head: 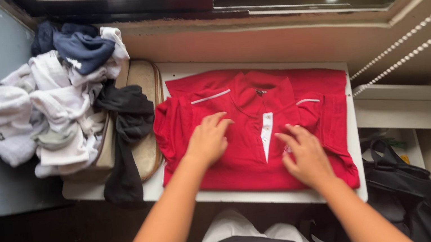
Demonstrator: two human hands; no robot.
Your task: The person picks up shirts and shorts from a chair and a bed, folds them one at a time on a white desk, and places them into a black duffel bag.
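Both hands, the left hand (208, 139) and right hand (305, 154), lie flat with fingers spread, holding nothing, on the folded red polo shirt (251, 132) spread across the white desk (352, 135) beside a clothes pile (59, 104).

White table (348, 172) (red shirt (250, 161), clothes pile (60, 110)).

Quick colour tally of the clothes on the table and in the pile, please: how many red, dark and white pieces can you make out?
Red: 1, the polo shirt under the left hand and right hand.
Navy: 1, a garment on top of the pile.
Black: 1, a garment hanging off the pile.
White: cannot count, the whites are bunched together.
Total: 3 distinct pieces plus the whites.
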